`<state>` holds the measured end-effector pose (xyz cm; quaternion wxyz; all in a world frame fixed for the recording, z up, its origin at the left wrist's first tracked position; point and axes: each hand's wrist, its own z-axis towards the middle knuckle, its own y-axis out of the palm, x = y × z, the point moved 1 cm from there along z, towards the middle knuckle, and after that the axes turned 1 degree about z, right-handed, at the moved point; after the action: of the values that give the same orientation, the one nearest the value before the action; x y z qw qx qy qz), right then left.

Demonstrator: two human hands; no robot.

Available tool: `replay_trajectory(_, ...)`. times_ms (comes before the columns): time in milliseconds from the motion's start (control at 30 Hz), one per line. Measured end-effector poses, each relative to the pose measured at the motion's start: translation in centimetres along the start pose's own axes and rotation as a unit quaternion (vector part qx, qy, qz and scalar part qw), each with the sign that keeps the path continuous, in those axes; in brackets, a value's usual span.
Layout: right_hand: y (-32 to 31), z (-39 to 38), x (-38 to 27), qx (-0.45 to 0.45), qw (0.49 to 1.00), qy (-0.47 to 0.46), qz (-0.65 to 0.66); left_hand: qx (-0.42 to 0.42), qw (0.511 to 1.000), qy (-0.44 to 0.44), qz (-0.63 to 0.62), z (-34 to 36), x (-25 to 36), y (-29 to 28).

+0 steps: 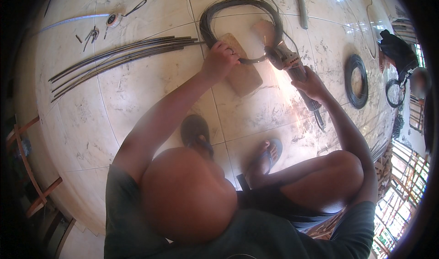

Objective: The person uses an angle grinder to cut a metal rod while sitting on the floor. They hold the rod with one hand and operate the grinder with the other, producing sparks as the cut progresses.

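Observation:
A large coil of dark wire [277, 26] lies on the tiled floor in front of me. My left hand [221, 59] is closed round the near side of the coil, above a tan brick [246, 79]. In my right hand [312, 83] is an angle grinder [289, 59], gripped by its body. Its disc meets the wire just right of the brick, and bright sparks [288, 92] spray down toward my feet. Behind the disc lies a reddish-brown piece [263, 30], partly inside the coil.
Several long dark rods [123, 53] lie at left. Beyond them are a tape measure [113, 19] with its blade drawn out and small metal pieces [93, 34]. A grey tube [301, 6] lies far ahead. Another wire coil [356, 81] sits at right. My sandalled foot [270, 153] is near the sparks.

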<state>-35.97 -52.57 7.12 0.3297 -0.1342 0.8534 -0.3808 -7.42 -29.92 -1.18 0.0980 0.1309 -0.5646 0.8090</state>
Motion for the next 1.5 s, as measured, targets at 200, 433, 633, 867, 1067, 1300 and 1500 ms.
replay_trajectory(200,-0.02,-0.20,-0.71,-0.002,1.000,0.018,0.016,0.005,1.000,0.000,0.007,-0.07,-0.09,-0.03)
replay_trajectory(433,0.02,-0.14,-0.34,-0.002,1.000,0.013,0.023,-0.002,1.000,-0.002,0.008,0.05,-0.02,0.10)
replay_trajectory(633,-0.08,-0.14,-0.55,-0.012,0.999,0.030,0.017,-0.007,1.000,-0.005,0.011,0.12,0.11,-0.17)
replay_trajectory(867,0.13,0.02,-0.39,-0.001,1.000,0.022,0.017,-0.006,1.000,-0.006,0.013,-0.01,-0.02,-0.08)
replay_trajectory(1067,0.07,0.02,-0.79,0.005,1.000,0.028,0.013,-0.009,1.000,-0.011,0.007,0.02,0.05,-0.10)
replay_trajectory(1300,0.17,0.52,-0.29,0.004,1.000,0.013,0.001,-0.011,1.000,-0.013,0.013,0.07,0.18,-0.19)
replay_trajectory(1500,0.36,0.56,-0.33,0.016,1.000,-0.003,-0.003,-0.019,1.000,-0.013,0.016,0.11,0.16,-0.18)
